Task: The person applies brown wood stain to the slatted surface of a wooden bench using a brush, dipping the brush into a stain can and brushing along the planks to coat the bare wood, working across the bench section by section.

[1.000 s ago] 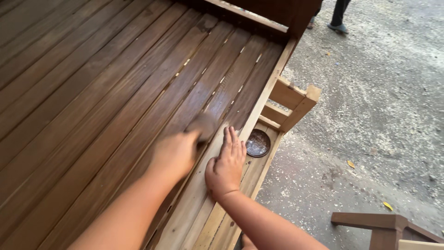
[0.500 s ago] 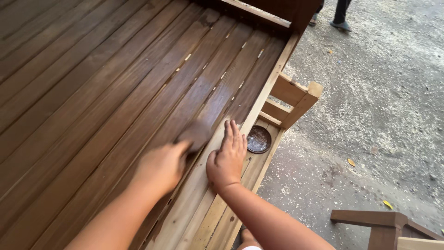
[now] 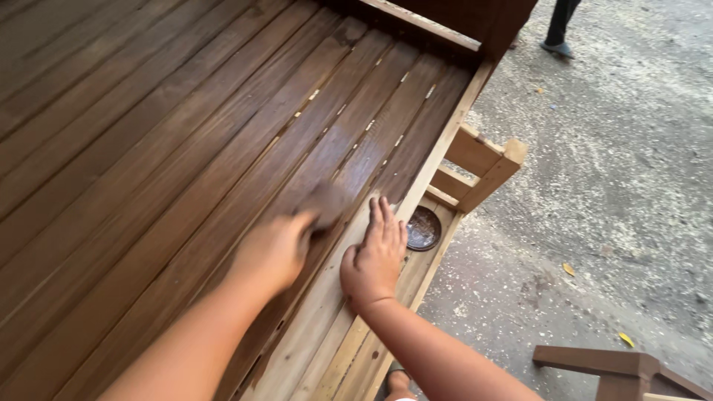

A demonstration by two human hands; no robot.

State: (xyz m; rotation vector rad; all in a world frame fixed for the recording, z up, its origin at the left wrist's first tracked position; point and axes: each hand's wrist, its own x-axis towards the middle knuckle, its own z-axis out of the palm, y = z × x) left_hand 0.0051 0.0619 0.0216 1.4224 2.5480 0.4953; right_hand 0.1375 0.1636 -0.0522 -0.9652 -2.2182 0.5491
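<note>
stain rag [image 3: 327,204], blurred and dark, lies on the slatted wooden surface [image 3: 186,134] at the border between the dark stained slats and the pale bare boards [image 3: 319,334] along the near edge. left hand [image 3: 276,249] grips the rag, its fingers curled and pressed together around it. right hand [image 3: 375,256] rests flat on a bare board, fingers extended and held close, thumb set apart. just beyond its fingertips a small round dish [image 3: 423,228] of dark stain sits on the bare edge rail. to the right the surface ends at that rail and a projecting unstained wooden bracket [image 3: 483,167]; past it lies open concrete ground [image 3: 631,186], with another person's foot [image 3: 557,46] far off. compared with half a second ago, the left hand and rag have shifted slightly toward the far end; the right hand has stayed put.
</note>
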